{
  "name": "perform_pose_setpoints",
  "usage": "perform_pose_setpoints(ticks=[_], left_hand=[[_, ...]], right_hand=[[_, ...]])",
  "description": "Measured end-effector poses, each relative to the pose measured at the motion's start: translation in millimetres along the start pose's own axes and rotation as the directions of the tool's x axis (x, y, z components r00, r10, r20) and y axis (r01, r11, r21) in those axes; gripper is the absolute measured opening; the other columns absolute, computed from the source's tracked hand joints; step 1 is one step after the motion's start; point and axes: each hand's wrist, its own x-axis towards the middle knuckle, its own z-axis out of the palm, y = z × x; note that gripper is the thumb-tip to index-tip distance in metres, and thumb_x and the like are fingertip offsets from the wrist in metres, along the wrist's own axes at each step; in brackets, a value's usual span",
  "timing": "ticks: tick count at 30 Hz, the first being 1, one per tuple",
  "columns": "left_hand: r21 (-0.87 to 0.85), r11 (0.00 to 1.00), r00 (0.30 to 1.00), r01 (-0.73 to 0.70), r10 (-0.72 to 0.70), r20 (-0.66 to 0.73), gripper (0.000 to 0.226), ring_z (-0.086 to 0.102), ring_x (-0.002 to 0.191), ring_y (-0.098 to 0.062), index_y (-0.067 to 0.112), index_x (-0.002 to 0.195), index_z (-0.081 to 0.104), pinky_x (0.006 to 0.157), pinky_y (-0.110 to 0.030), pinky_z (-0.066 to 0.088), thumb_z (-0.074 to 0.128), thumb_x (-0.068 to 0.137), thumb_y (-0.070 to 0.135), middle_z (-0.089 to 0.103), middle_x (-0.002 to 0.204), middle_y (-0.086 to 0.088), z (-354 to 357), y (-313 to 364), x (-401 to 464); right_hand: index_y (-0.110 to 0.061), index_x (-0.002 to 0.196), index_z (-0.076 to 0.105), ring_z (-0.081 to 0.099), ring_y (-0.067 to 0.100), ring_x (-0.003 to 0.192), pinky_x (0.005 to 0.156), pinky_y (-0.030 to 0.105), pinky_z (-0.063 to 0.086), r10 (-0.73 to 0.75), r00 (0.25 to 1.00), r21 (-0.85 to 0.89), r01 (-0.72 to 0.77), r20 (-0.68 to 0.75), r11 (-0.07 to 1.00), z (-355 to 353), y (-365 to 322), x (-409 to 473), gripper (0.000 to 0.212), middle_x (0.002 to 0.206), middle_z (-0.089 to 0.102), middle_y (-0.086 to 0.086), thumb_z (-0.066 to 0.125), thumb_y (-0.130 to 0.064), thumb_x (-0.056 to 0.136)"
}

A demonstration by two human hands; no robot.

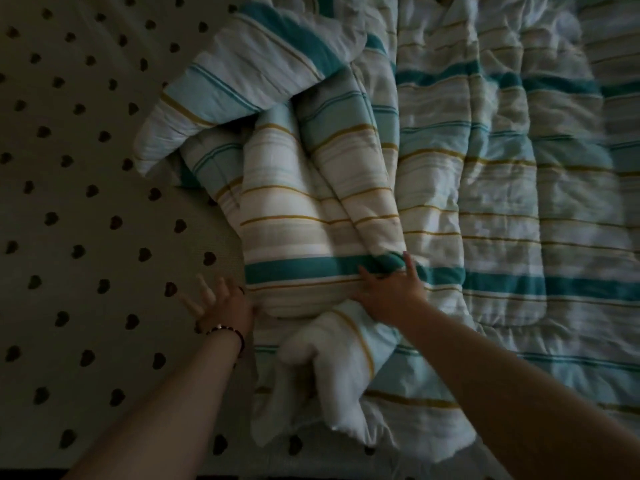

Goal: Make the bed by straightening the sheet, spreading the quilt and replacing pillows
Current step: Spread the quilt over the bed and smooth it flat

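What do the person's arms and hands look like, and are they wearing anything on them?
Both forearms are bare, with no sleeves in view and no gloves. The left hand has a thin dark bracelet at the wrist, apparently a cord with small beads. The right hand shows nothing worn on it or its wrist. No rings can be made out in the dim, blurred picture.
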Motion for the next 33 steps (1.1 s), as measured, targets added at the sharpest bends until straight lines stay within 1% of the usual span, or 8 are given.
perform_pose_setpoints(ticks=[6,8,11,15,18,25,29,33], left_hand=[[-0.208,0.972,0.971,-0.107,0.147,0.187,0.071,0.033,0.132,-0.037,0.026,0.142,0.039,0.114,-0.047,0.024,0.04,0.083,0.065,0.036,0.148,-0.012,12.3,16.1,10.5],[-0.151,0.97,0.96,-0.192,0.218,0.178,0.058,0.035,0.131,-0.037,0.025,0.144,0.036,0.112,-0.043,0.025,0.043,0.093,0.05,0.036,0.149,-0.011,8.1,24.8,2.7],[-0.484,0.86,0.95,-0.16,0.266,0.16,0.042,0.052,0.118,-0.039,0.002,0.132,0.046,0.098,-0.039,0.042,0.046,0.099,0.028,0.053,0.131,-0.022,-0.5,43.4,-9.2],[-0.745,0.629,0.923,-0.224,0.383,0.046,0.026,0.06,0.109,-0.035,0.014,0.113,0.061,0.092,-0.039,0.049,0.045,0.098,0.028,0.064,0.116,-0.019,-23.5,47.9,-24.0],[-0.631,0.702,0.908,-0.331,0.419,-0.011,0.027,0.061,0.1,-0.022,0.027,0.113,0.06,0.081,-0.029,0.043,0.054,0.092,0.042,0.066,0.109,0.001,-36.9,10.4,-31.0],[-0.571,0.682,0.888,-0.457,0.39,-0.244,0.007,0.061,0.081,-0.022,0.02,0.097,0.057,0.068,-0.031,0.047,0.053,0.092,0.023,0.065,0.087,0.0,-76.4,-88.5,-51.7],[-0.578,0.65,0.87,-0.493,0.367,-0.33,0.004,0.06,0.071,-0.015,0.021,0.09,0.054,0.056,-0.024,0.043,0.053,0.092,0.024,0.061,0.08,0.004,-115.4,-148.4,-52.0],[-0.518,0.674,0.832,-0.526,0.282,-0.478,0.009,0.057,0.067,-0.019,0.017,0.082,0.053,0.056,-0.029,0.043,0.054,0.09,0.021,0.059,0.074,0.001,-156.1,-186.0,-57.4]], right_hand=[[-0.024,0.159,0.005,0.016,0.015,0.151,0.123,0.034,-0.003,0.126,0.992,0.357,-0.119,0.004,0.926,15.9,6.9,9.6,0.077,0.161,0.023,-0.007,0.042,-0.054,0.097],[-0.027,0.159,0.002,0.01,0.021,0.152,0.122,0.046,-0.008,0.089,0.996,0.27,-0.09,0.014,0.959,1.1,-11.4,6.0,0.07,0.164,0.014,-0.005,0.033,-0.051,0.1],[-0.022,0.159,0.006,0.022,0.031,0.149,0.117,0.063,-0.01,0.047,0.996,0.23,-0.029,-0.074,0.973,-21.2,-48.5,1.6,0.072,0.161,0.027,0.006,0.036,-0.047,0.099],[-0.013,0.158,0.01,0.02,0.023,0.149,0.12,0.059,-0.006,0.189,0.968,0.628,-0.043,-0.168,0.777,-31.5,-94.5,-6.4,0.064,0.162,0.024,0.006,0.031,-0.034,0.102],[-0.019,0.158,0.009,0.01,0.018,0.152,0.12,0.057,-0.003,0.309,0.932,0.796,-0.038,-0.19,0.604,-38.1,-125.9,-19.7,0.076,0.165,0.015,0.001,0.027,-0.061,0.098],[-0.015,0.158,-0.002,-0.005,0.015,0.152,0.121,0.056,-0.001,0.318,0.93,0.808,-0.039,-0.187,0.588,-85.9,-220.6,-41.0,0.134,0.167,0.0,-0.001,0.0,-0.099,0.054],[-0.015,0.157,0.018,0.026,0.02,0.147,0.121,0.047,0.019,0.263,0.925,0.84,0.098,-0.276,0.534,-120.5,-265.5,-52.8,0.114,0.162,0.026,0.003,0.051,-0.085,0.073],[-0.022,0.128,0.057,0.061,0.026,0.109,0.088,0.034,0.048,0.28,0.91,0.898,0.178,-0.306,0.402,-161.8,-296.5,-61.6,0.059,0.123,0.066,0.005,0.064,-0.06,0.084]])
